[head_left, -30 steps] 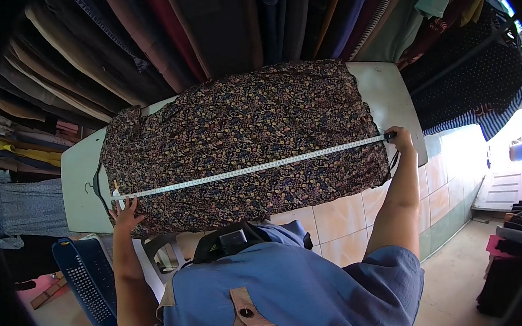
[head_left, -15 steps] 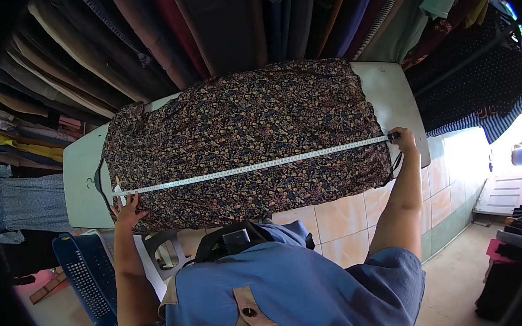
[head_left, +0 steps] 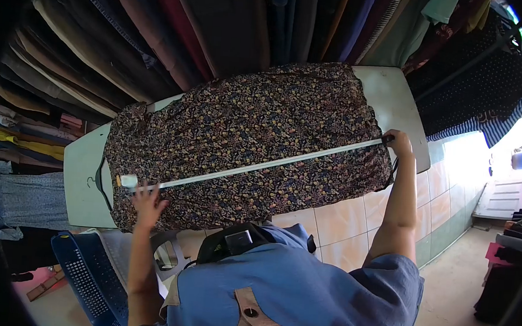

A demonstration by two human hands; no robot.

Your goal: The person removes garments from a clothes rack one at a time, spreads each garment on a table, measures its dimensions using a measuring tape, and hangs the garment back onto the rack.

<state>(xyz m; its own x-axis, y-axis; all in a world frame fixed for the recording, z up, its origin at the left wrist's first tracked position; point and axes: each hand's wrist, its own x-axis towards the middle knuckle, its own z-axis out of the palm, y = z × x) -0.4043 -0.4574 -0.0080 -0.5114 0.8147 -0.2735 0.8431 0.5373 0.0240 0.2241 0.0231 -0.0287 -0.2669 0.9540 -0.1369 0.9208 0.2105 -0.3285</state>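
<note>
Head view: the left hand [head_left: 147, 207], at eight o'clock, has shifted inward, its grip too blurred to tell, and the measuring tape [head_left: 273, 162] the right hand [head_left: 401, 144] grasps at three o'clock no longer spans the floral garment [head_left: 245, 131] on the surface [head_left: 392, 99].

There is one floral garment [head_left: 245, 128], one measuring tape [head_left: 273, 162], one table [head_left: 392, 102].

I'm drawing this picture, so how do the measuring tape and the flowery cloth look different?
The measuring tape is pale, while the flowery cloth is dark with many little flowers. The measuring tape is a narrow strip; the flowery cloth is wide. The measuring tape runs nearly straight from the right hand, but the flowery cloth has wavy edges. Both stretch lengthwise along the table.
</note>
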